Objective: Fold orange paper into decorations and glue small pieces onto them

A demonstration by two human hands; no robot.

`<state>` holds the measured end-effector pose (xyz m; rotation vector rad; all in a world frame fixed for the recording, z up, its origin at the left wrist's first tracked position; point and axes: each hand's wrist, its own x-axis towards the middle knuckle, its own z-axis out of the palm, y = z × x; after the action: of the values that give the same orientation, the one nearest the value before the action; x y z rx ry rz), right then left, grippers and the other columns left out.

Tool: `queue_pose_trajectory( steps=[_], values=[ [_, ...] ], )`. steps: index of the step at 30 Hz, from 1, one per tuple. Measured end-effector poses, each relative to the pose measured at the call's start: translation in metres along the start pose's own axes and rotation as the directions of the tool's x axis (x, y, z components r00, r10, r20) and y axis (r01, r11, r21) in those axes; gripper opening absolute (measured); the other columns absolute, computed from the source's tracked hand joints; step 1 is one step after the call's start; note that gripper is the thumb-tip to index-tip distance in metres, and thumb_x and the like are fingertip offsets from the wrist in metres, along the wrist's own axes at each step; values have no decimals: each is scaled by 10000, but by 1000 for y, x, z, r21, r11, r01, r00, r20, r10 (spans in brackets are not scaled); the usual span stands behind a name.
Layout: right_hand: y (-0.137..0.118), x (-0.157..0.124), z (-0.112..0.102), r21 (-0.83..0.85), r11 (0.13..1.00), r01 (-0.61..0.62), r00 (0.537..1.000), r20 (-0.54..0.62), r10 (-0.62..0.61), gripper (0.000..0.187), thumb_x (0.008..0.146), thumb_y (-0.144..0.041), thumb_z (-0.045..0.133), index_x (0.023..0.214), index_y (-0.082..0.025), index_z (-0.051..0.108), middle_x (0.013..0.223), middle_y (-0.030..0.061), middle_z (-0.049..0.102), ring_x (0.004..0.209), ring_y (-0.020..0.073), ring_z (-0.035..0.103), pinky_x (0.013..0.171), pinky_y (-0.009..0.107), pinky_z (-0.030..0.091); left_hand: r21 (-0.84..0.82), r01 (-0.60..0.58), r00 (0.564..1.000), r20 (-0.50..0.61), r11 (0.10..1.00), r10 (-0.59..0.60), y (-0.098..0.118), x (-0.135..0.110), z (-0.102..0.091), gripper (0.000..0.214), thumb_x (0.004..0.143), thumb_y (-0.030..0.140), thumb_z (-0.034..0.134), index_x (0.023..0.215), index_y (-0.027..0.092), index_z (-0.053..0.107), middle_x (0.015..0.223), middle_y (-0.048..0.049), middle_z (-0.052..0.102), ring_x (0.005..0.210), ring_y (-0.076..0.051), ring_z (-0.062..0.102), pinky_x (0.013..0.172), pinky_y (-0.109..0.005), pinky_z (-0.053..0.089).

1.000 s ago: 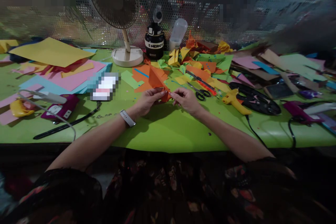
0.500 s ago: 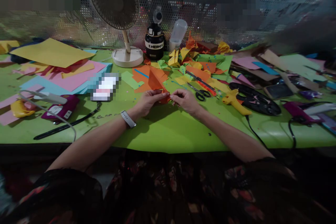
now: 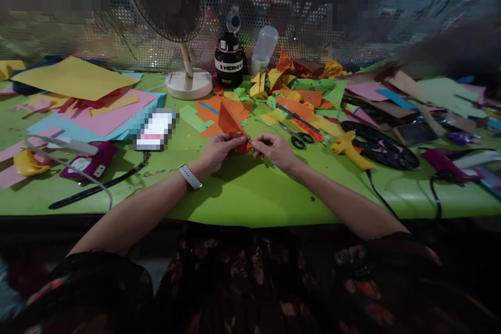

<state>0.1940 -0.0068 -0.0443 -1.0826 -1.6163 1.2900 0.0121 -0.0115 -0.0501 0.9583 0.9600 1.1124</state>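
Observation:
My left hand and my right hand meet over the middle of the green table. Both pinch a small folded piece of orange paper between fingers and thumb, holding it just above the tabletop. A pale watch band sits on my left wrist. Right behind the hands lie more orange paper sheets, one folded up into a peak.
A desk fan, a black bottle and a clear cup stand at the back. Scissors, a yellow glue gun and a black reel lie right. Coloured sheets pile left, with a purple tool.
The hands have stayed in place, with only small finger shifts on the orange paper. The view has moved slightly.

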Motion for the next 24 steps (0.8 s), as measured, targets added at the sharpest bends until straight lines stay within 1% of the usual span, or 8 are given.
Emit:
queue_pose_trajectory(
  steps=[5,7,11,15,19,24],
  values=[
    [-3,-2,0,-19,1000,6,1000,5,-6,253,788,-402,740,774,-162,659,597,1,645,517,96,581,476,206,443,21,-11,1000,-14,1000,11,0,0,0,263,621,344,885,780,162,781,763,-40,756,638,-126,634,636,-248,494],
    [-4,-2,0,-17,1000,10,1000,10,-9,268,781,-414,747,767,-163,654,602,2,643,525,101,589,474,207,442,20,-18,1000,-12,1000,18,-1,1,-1,279,610,353,892,782,161,783,767,-39,758,649,-126,638,639,-243,496],
    [-3,-1,0,-23,999,28,1000,2,-27,317,759,-464,755,754,-165,651,579,-8,623,505,97,565,455,209,425,10,-6,1000,-14,1000,6,-3,3,-2,294,603,351,896,799,162,784,791,-42,765,667,-125,651,645,-235,502],
    [2,1,0,-32,998,55,999,0,-55,319,749,-470,757,740,-170,650,603,-12,621,515,98,570,477,221,448,-7,16,1000,-17,1000,-17,-3,3,-2,304,600,352,898,806,162,782,808,-46,770,694,-139,667,689,-250,521],
    [6,3,-2,-57,995,86,996,7,-86,270,767,-427,733,734,-175,643,614,-16,620,517,96,572,496,225,454,-34,22,1000,14,999,-21,-4,4,-2,292,604,327,900,803,150,780,790,-40,765,688,-126,664,697,-237,518],
    [6,4,-2,-70,994,80,997,0,-81,272,762,-434,719,722,-178,637,604,-13,618,513,100,571,484,223,452,-33,2,999,40,999,-1,-6,6,-4,253,622,312,890,773,145,773,765,-35,758,671,-118,654,696,-232,505]
  ],
)
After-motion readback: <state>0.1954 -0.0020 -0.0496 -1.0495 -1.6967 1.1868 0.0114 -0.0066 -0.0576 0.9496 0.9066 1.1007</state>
